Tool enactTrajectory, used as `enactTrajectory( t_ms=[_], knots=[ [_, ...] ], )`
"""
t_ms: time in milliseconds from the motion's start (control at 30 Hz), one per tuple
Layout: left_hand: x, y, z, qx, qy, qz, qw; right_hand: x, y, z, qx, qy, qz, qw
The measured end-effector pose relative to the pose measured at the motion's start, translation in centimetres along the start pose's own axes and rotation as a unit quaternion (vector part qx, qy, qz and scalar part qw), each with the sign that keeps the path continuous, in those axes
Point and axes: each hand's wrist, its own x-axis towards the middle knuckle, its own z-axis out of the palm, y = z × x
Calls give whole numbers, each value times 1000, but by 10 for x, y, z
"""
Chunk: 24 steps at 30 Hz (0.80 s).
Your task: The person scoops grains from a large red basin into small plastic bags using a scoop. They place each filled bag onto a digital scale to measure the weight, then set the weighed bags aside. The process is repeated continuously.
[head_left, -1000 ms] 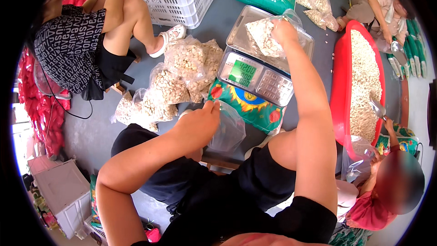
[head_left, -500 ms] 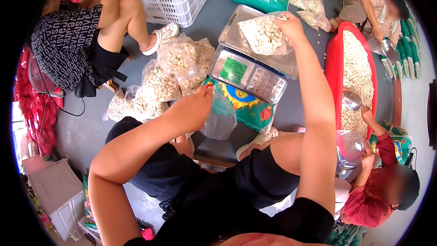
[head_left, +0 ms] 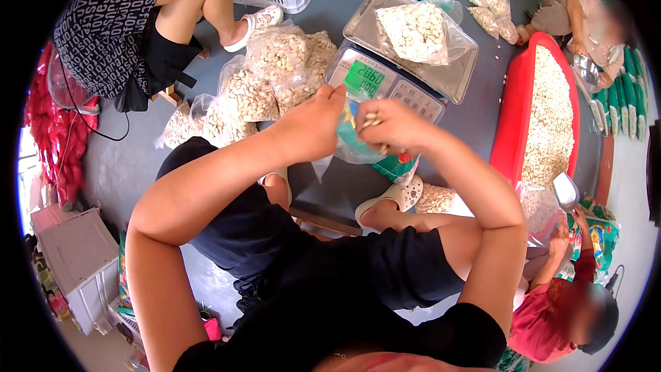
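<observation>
At frame centre, the left hand point(head_left: 313, 127) pinches open a clear bag point(head_left: 354, 148) while the right hand point(head_left: 389, 127), closed on pale kernels point(head_left: 370, 121), hovers above (the mouth looks narrow); kernels could spill. Beyond, a filled bag point(head_left: 416, 31) rests on the scale point(head_left: 403, 72).

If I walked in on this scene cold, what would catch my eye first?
Probably the two hands meeting at the centre: the left hand holds open a thin clear plastic bag while the right hand brings a few pale peeled garlic cloves to it. Just behind stands a metal-trayed electronic scale with a glowing green display, bearing a filled clear bag of pale cloves. At right, a long red tub heaped with cloves stands out.
</observation>
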Motion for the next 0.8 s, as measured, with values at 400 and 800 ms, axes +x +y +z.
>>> enactTrajectory(
  t_ms=[400, 800],
  knots=[
    [-6, 26, 23, -103, -13, 40, 994, 38, 71, 36, -293, -59, -124, 946],
    [-22, 25, 10, -152, -98, 20, 983, -16, -70, -120, -601, 387, -57, 697]
  ],
)
